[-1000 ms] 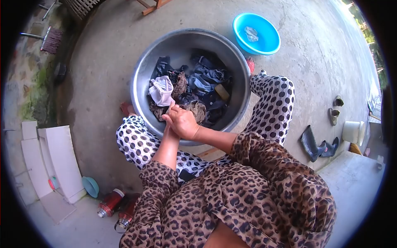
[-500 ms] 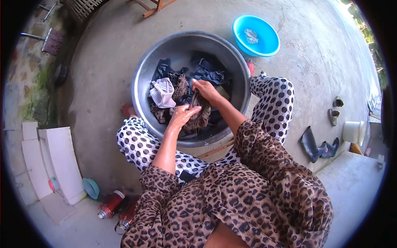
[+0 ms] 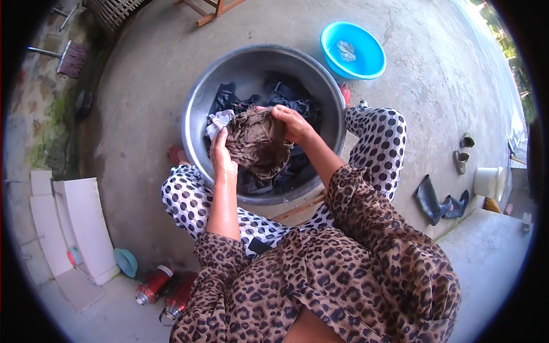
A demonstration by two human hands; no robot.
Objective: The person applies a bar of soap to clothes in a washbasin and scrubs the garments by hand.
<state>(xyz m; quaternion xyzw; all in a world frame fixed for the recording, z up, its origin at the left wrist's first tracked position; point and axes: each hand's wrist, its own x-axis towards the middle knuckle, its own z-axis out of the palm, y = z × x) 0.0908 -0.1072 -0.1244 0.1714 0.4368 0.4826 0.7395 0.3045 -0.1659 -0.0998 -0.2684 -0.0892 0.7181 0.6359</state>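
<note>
Between my hands a wet brown patterned garment (image 3: 257,140) is spread out over a large metal basin (image 3: 197,91). My left hand (image 3: 222,155) grips its left side, thumb up along the cloth. At the upper right edge, my right hand (image 3: 293,123) pinches the fabric. Behind the garment, a white cloth item (image 3: 218,122) shows partly at the left. Dark wet clothes (image 3: 291,102) lie in the basin around it. What kind of garment I hold is hard to tell.
A bright blue basin (image 3: 366,54) with a clear plastic bag (image 3: 346,51) stands beyond the metal one. Black boots (image 3: 432,200) and a white bucket (image 3: 489,183) are at the right. Red thermos flasks (image 3: 154,284) stand lower left, near a teal bowl (image 3: 125,262).
The brown garment has been lifted from the pile and spread between my hands. My left hand has moved left and now grips its side. The white item is more covered.
</note>
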